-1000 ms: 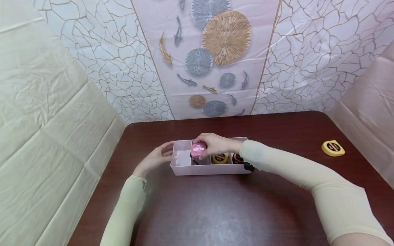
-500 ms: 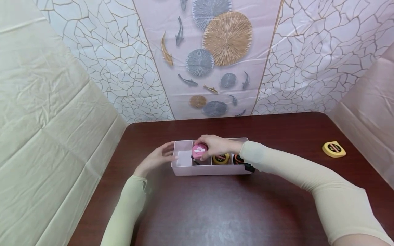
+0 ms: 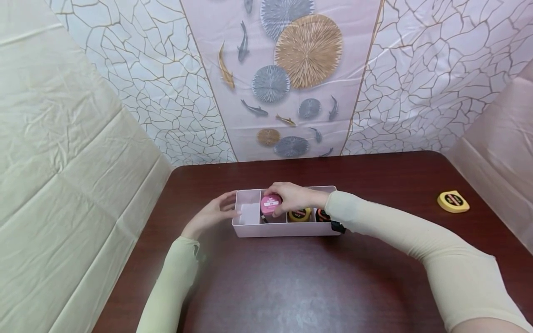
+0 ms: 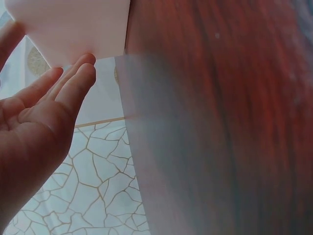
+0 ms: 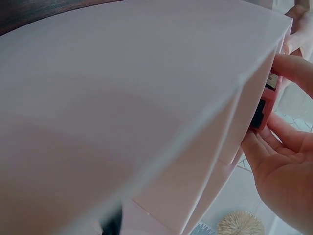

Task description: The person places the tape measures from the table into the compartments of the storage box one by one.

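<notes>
A long pale-pink divided box [image 3: 287,230] sits on the table. My right hand [image 3: 293,196] reaches in from the right and grips a pink tape measure [image 3: 270,204] between thumb and fingers, in the second compartment from the left. The right wrist view shows the pink tape measure [image 5: 265,105] low between the fingers, partly behind the box wall. My left hand [image 3: 210,215] is at the box's left end, with fairly straight fingers touching the end wall and the thumb at its rim. A yellow-and-black tape measure [image 3: 300,214] lies in the third compartment.
An orange-and-black tape measure [image 3: 321,215] is in the rightmost compartment, partly hidden by the right wrist. Another yellow tape measure [image 3: 453,201] lies on the dark red-brown table [image 3: 291,282] at the right. Patterned cloth [image 3: 287,92] hangs behind the table.
The pink tape measure has sunk slightly deeper into its compartment, with the right hand still holding it. The left hand stays at the box's end.
</notes>
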`<move>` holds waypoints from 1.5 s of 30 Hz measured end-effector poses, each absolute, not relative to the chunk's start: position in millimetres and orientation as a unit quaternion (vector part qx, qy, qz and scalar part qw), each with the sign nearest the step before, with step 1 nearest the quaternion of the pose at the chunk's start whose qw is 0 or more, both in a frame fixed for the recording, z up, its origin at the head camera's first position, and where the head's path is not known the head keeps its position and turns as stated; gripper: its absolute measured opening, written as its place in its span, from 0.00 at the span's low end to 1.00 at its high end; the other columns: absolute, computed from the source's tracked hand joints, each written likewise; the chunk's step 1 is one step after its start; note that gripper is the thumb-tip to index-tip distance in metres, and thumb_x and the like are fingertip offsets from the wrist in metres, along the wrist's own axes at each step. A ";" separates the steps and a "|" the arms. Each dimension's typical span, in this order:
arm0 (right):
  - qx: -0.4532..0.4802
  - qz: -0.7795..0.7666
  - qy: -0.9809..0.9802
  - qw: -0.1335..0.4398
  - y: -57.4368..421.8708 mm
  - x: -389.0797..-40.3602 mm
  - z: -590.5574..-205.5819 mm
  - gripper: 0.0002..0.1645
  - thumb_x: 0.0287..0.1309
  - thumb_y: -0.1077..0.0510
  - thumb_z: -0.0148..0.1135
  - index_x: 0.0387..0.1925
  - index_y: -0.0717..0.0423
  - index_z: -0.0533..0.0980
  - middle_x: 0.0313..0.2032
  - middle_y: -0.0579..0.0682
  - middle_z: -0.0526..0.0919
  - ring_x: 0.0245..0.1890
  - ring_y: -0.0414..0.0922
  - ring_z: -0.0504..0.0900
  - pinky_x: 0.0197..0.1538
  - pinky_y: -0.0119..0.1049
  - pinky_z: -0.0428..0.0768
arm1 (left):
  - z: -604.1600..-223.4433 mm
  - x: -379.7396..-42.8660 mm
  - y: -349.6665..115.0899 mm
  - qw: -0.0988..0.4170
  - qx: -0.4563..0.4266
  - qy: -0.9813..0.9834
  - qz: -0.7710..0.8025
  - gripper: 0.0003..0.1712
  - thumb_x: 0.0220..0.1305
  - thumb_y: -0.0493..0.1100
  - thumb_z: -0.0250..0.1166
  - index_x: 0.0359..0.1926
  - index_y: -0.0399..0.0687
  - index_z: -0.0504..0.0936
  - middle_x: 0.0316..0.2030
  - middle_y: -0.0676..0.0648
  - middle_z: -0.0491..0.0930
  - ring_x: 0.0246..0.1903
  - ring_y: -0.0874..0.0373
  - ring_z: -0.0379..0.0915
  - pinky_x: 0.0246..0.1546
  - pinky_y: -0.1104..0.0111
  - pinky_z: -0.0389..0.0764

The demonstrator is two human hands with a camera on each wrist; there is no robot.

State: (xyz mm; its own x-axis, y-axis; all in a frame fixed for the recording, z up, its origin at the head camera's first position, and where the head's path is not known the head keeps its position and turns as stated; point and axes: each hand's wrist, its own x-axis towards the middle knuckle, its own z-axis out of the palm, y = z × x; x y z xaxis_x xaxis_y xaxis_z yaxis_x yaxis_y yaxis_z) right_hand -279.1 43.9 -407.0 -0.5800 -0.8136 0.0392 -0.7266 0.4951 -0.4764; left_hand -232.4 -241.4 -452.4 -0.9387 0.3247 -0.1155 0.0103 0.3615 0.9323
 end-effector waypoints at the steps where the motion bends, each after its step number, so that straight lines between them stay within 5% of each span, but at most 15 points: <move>1: -0.448 -0.228 0.859 0.094 43.9 -279.1 -407.2 0.37 0.41 0.50 0.73 0.55 0.59 0.72 0.46 0.49 0.75 0.43 0.43 0.73 0.48 0.36 0.72 | -452.3 -232.5 -241.5 0.142 0.104 0.813 0.555 0.40 0.57 0.41 0.68 0.68 0.52 0.60 0.64 0.50 0.64 0.61 0.53 0.63 0.57 0.57 0.66; 22: -0.441 -0.224 0.865 0.088 43.5 -277.9 -408.3 0.38 0.40 0.49 0.73 0.54 0.59 0.73 0.45 0.49 0.75 0.42 0.43 0.74 0.47 0.36 0.72 | -427.4 -222.6 -236.4 0.176 0.115 0.802 0.559 0.42 0.59 0.39 0.66 0.70 0.42 0.54 0.67 0.40 0.57 0.63 0.46 0.57 0.59 0.56 0.64; 45: -0.436 -0.224 0.867 0.091 43.5 -277.1 -408.8 0.37 0.42 0.48 0.72 0.54 0.59 0.73 0.46 0.49 0.75 0.42 0.43 0.74 0.48 0.36 0.72 | -426.3 -222.8 -235.7 0.180 0.115 0.798 0.563 0.47 0.55 0.45 0.69 0.70 0.42 0.54 0.67 0.39 0.56 0.64 0.44 0.56 0.59 0.56 0.63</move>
State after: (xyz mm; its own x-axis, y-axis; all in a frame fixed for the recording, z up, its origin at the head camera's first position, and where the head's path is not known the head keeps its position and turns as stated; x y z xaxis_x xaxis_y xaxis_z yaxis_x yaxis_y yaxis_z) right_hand -277.1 43.5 -408.8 -0.6038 -0.7962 0.0373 -0.7148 0.5202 -0.4673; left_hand -222.8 -235.7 -426.3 -0.9091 0.3859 -0.1570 -0.0185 0.3391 0.9406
